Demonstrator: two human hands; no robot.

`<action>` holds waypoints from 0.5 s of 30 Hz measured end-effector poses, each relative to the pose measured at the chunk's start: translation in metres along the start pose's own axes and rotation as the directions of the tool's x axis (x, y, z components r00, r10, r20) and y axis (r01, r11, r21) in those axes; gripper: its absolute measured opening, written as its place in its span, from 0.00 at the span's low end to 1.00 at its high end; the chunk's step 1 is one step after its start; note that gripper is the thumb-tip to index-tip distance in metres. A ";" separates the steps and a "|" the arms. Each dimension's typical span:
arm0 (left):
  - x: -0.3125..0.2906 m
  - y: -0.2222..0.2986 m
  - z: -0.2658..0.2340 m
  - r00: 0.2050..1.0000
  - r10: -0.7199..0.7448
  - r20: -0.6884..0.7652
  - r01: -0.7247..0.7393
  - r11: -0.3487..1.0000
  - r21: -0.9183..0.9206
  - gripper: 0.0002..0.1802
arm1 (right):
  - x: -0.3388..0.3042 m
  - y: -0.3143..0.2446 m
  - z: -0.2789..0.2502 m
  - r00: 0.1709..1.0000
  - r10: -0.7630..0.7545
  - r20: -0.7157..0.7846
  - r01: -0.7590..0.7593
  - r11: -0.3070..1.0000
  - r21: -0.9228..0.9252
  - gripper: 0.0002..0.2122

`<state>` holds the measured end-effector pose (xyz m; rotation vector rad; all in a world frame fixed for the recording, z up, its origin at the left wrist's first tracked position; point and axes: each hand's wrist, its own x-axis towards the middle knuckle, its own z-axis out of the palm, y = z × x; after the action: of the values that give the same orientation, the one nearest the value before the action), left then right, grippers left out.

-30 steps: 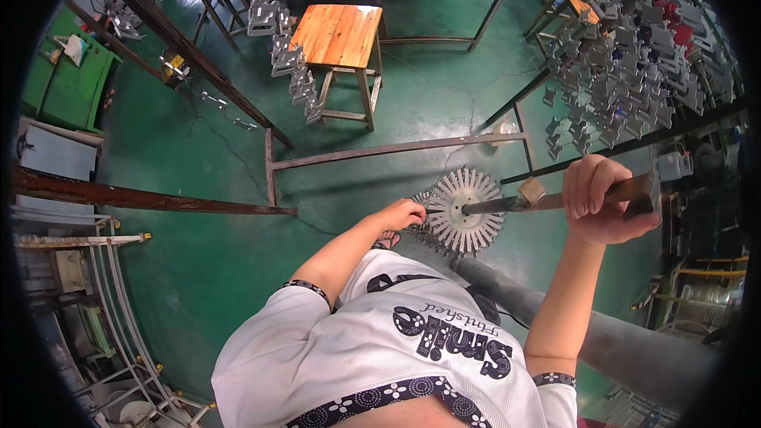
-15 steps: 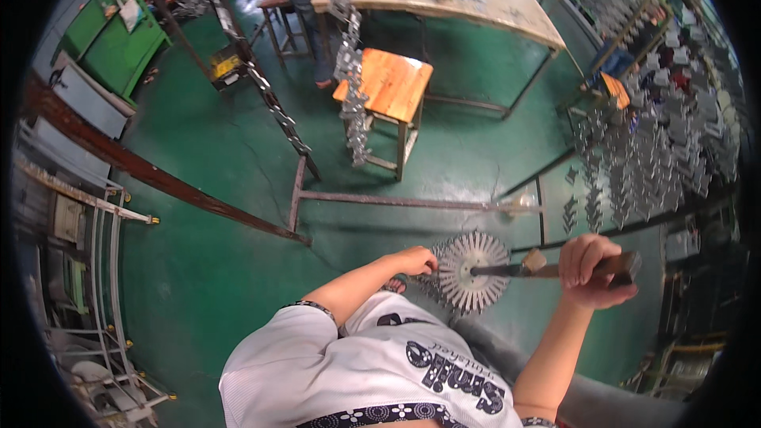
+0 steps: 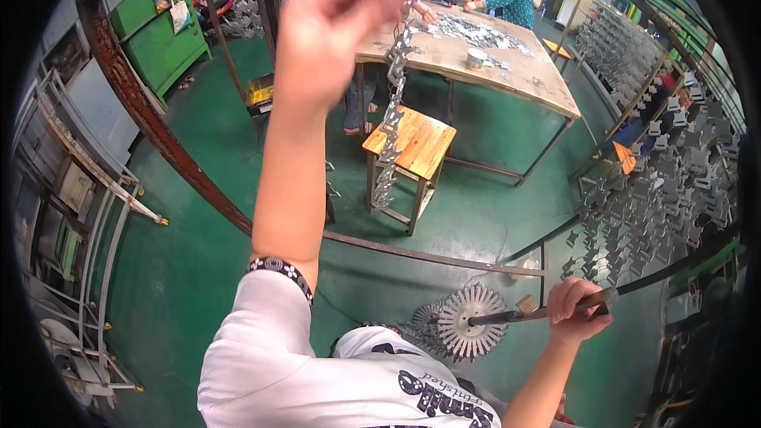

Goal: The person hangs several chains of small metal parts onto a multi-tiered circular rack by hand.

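My right hand [image 3: 572, 309] is closed round the outer end of a dark metal rod [image 3: 503, 318]. The rod's other end meets the middle of a round slotted metal disc [image 3: 480, 341], behind which similar toothed pieces are bunched on the left. High in front of me, my left hand [image 3: 337, 32] is raised and blurred. Its fingers are bent together beside the top of a hanging string of small grey metal plates [image 3: 391, 115]. Whatever is between those fingertips is too smeared to make out.
A rusty frame [image 3: 151, 135] rises at left, its low bar [image 3: 428, 255] crossing ahead. Beyond stand a wooden stool [image 3: 416, 139] and a worktable [image 3: 523, 83] with loose metal plates and a tin [image 3: 476, 59]. People work there. Dense hanging plates [image 3: 658, 182] fill the right.
My left hand has gone from beside the slotted disc up to the hanging string. My right hand still grips the rod. The view has tilted up, showing more people at the table.
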<state>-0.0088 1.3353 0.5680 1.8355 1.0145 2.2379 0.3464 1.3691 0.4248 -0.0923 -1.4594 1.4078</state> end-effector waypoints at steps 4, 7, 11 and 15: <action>0.081 -0.001 -0.002 0.972 -0.052 -0.231 0.083 0.989 0.126 0.08 | -0.001 0.002 0.001 1.000 0.005 0.023 -0.005 1.000 0.006 0.29; 0.120 -0.021 -0.003 0.974 -0.058 -0.219 0.080 0.992 0.093 0.09 | -0.003 0.000 0.002 1.000 -0.002 0.016 0.002 1.000 -0.015 0.29; 0.147 -0.030 -0.005 0.970 -0.142 -0.196 0.157 0.986 0.059 0.09 | -0.008 -0.003 0.003 1.000 -0.005 -0.003 0.005 1.000 -0.021 0.29; 0.153 -0.032 -0.003 0.973 -0.195 -0.123 0.204 0.977 0.065 0.09 | -0.011 -0.007 0.000 0.999 -0.023 -0.027 0.022 0.999 -0.034 0.29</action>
<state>-0.0659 1.4280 0.6806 1.5640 1.2608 2.2352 0.3553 1.3601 0.4233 -0.1158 -1.4572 1.3587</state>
